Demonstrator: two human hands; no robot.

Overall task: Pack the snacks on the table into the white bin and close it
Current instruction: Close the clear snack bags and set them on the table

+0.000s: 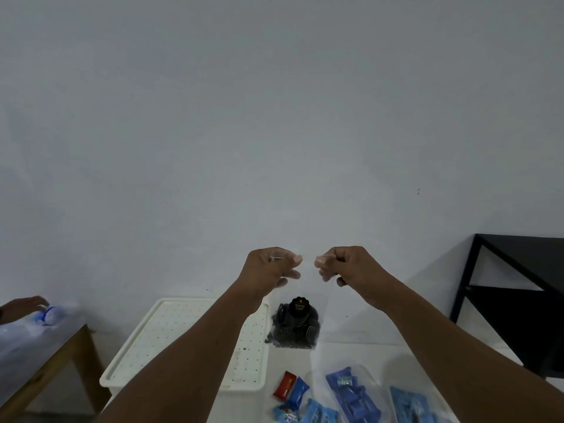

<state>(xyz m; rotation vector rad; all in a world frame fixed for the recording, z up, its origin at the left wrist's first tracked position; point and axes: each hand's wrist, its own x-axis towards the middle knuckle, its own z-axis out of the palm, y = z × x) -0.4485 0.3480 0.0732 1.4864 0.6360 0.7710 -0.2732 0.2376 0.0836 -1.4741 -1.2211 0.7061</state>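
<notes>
Near edge of table [360, 349]: blue packets [351, 392], one red packet [285, 384], not yet packed. Left, just beyond: white bin [111, 386], perforated lid [171, 337] on. Above table, right of bin: clear bag [294, 328] of dark snacks hangs in air, top edge pinched by left hand [271, 267] and right hand [348, 265], fingers curled on film. Bag looks light, soft, slippery; contents likely brittle. Best held by top seam, lowered gently, not squeezed.
</notes>
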